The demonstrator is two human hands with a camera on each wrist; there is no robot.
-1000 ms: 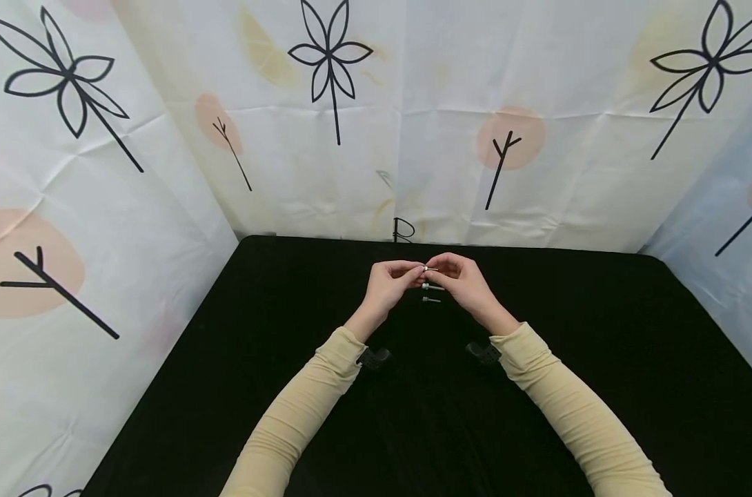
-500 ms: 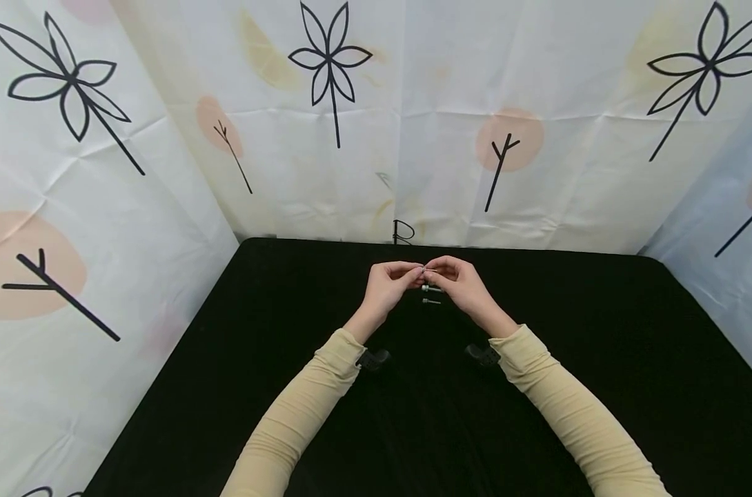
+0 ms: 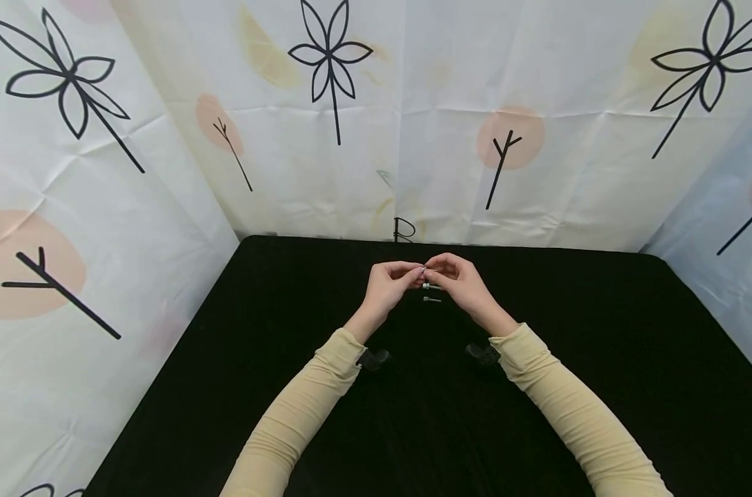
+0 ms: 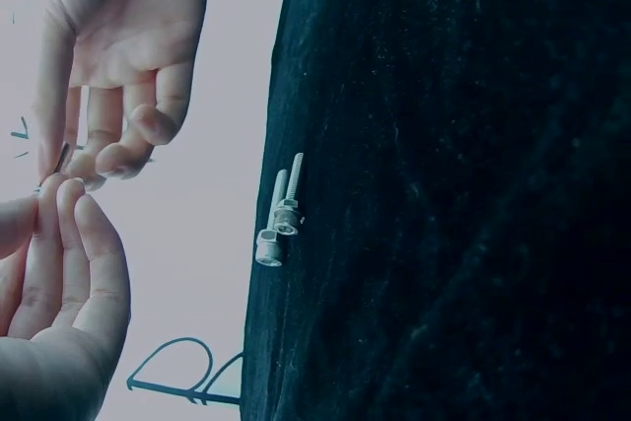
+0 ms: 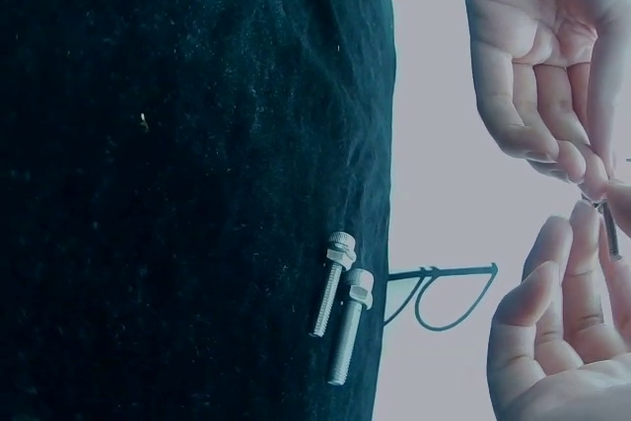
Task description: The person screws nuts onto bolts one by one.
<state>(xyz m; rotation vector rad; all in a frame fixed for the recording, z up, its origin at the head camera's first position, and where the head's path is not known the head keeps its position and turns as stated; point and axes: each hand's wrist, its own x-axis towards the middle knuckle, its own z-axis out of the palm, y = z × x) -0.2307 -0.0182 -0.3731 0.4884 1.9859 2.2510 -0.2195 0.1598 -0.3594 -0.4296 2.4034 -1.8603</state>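
Observation:
Both hands meet near the far edge of the table. My left hand [image 3: 388,281] pinches the head end of a thin metal bolt between thumb and fingertips. At the same end, the thumb and fingers of my right hand [image 3: 468,284] pinch it too. Its threaded shank [image 5: 612,232] shows in the right wrist view, while fingertips hide the head. Below the hands lie two more bolts side by side, a larger one [image 5: 349,330] and a smaller one [image 5: 331,285]. Each has a hex nut up close to its round head.
A black cloth [image 3: 413,414] covers the table. White curtains with plant drawings [image 3: 438,179] rise behind its far edge and along both sides. Dark wrist devices [image 3: 374,358] sit under the cuffs of the pale yellow sleeves.
The fingers have shifted slightly around the pinched bolt, and its head end is more covered than a second ago. Both arms and the two lying bolts stay in place.

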